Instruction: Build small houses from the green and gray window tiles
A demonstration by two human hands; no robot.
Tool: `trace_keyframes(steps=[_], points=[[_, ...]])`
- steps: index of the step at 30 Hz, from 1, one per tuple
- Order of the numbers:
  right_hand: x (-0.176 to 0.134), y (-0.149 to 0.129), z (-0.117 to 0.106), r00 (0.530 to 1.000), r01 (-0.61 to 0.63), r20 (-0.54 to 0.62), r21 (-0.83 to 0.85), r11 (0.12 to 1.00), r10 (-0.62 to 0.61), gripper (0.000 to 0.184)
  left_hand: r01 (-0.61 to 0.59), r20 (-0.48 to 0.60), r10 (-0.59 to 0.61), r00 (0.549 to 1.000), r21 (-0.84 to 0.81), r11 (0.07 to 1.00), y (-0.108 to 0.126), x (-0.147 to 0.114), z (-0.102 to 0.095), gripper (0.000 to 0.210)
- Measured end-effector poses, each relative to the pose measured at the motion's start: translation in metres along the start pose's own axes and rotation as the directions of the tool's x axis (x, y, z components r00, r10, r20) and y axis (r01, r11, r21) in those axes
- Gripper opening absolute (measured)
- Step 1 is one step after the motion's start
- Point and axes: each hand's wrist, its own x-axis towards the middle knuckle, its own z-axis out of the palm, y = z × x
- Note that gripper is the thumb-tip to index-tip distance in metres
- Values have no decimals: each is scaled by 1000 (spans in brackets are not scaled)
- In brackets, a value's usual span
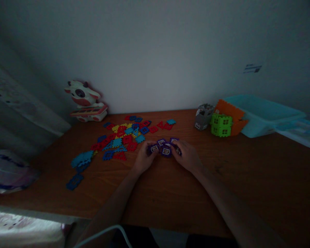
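Observation:
Several purple building tiles [166,151] with white window grids are joined edge to edge in the middle of the table. My left hand [145,156] is closed on the left end of this joined piece, thumb over a window tile. On the opposite end, my right hand [187,155] grips another of its tiles between thumb and fingers. The undersides of the tiles and most fingertips are hidden. Left of my hands lies a spread of loose red, blue and yellow tiles [127,139].
Toward the back right stand a grey tile structure [203,117], a green window-tile block [221,125] and orange joined tiles [228,112]. Behind them is a light-blue plastic bin [263,120]. A cow-shaped toy keyboard [86,103] sits at the back left of the wooden table [155,193].

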Motion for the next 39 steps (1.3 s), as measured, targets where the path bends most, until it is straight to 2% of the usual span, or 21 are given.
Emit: trace_keyframes(steps=[2,5,7,12,17,20,22,24,28,32,39], points=[[0,-1,0,1000,-8,-2,-3,1000,8,21,-10,6,10,1000,-34,999,1,-1,1,40],[0,-1,0,999,-42,23,9,999,42,22,75,23,-73,997,-115,991,1,-1,3,50],[-1,0,1,998,-55,37,15,998,54,23,109,29,-107,994,-113,988,0,-1,4,44],[-2,2,3,998,-51,27,14,999,51,26,69,51,-67,996,-36,997,-2,2,3,34],[-2,3,4,992,-104,69,1,995,104,32,116,73,-103,992,-212,970,-2,2,6,42],[-1,3,1,986,-150,76,8,989,149,38,169,76,-155,985,-239,956,0,1,8,49],[0,3,-2,990,-125,66,24,992,123,35,182,78,-168,983,-241,953,1,0,9,52],[0,0,-5,996,-50,73,55,997,46,29,188,88,-171,981,-248,950,2,-1,10,53],[0,-9,-7,988,54,142,88,995,-66,23,156,134,-129,983,-220,963,4,-3,10,49],[-1,-12,-2,985,73,155,50,996,-80,21,111,160,-87,983,-146,983,5,-5,9,43],[-1,-8,0,986,105,125,62,993,-112,15,169,109,-156,982,-126,977,7,-4,8,43]])
